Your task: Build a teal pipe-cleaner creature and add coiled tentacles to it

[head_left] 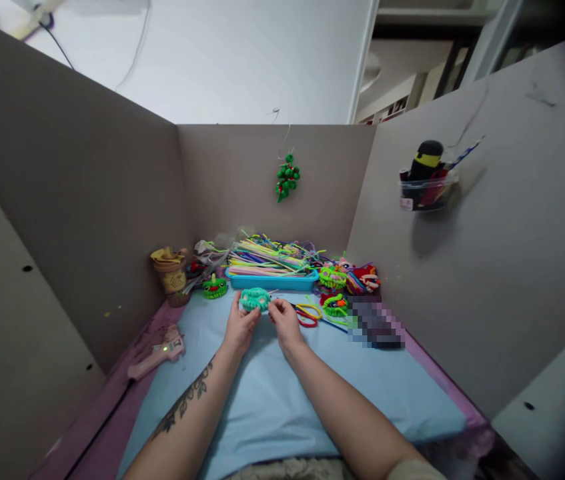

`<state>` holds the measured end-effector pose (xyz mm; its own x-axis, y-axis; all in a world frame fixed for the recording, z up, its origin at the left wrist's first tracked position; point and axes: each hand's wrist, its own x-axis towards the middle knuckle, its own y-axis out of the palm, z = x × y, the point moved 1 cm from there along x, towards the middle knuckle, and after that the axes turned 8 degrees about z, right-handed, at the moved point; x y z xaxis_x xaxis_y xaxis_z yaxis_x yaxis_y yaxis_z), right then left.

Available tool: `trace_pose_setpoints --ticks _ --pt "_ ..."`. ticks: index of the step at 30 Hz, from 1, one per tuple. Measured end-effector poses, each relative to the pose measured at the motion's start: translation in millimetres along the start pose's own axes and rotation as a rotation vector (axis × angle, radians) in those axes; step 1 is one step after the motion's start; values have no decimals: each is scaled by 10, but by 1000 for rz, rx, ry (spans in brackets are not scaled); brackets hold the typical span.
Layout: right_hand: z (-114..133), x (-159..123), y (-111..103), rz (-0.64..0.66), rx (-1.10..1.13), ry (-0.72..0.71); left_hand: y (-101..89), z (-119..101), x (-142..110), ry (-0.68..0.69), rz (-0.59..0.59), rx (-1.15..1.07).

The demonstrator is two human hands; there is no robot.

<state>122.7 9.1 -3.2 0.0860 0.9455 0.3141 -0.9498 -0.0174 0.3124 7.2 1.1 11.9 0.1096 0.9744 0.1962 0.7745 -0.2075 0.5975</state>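
A fuzzy turquoise pipe-cleaner piece (255,299) with small pale pink spots is held up over the light blue cloth. My left hand (241,327) grips it by its left side and lower edge, thumb in front. At its right end, the fingers of my right hand (285,323) are pinched together on the edge; their tips partly hide what lies between them. Just right of my right hand lie scissors (308,315) with red and yellow handles. A similar green pipe-cleaner piece (215,287) sits to the left.
Behind my hands stands a blue tray (272,283) heaped with coloured pipe cleaners (272,257). At left are a pink glue gun (162,353) and a brown cup (171,273). More green pieces (333,277) and a blurred dark object (375,323) lie right. Grey panels (272,213) enclose three sides.
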Motion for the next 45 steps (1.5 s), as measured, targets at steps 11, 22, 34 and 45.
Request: trace_pose_setpoints --ticks 11,22,34,45 --pt "25 -30 74 33 166 204 27 -2 -31 95 37 166" --pt "-22 -19 32 45 -324 -104 37 -36 -18 178 -84 320" --pt "168 -14 -125 118 -879 -593 -13 28 -7 166 -15 449" --pt "152 -1 -119 159 -871 -553 36 -6 -37 102 5 385"
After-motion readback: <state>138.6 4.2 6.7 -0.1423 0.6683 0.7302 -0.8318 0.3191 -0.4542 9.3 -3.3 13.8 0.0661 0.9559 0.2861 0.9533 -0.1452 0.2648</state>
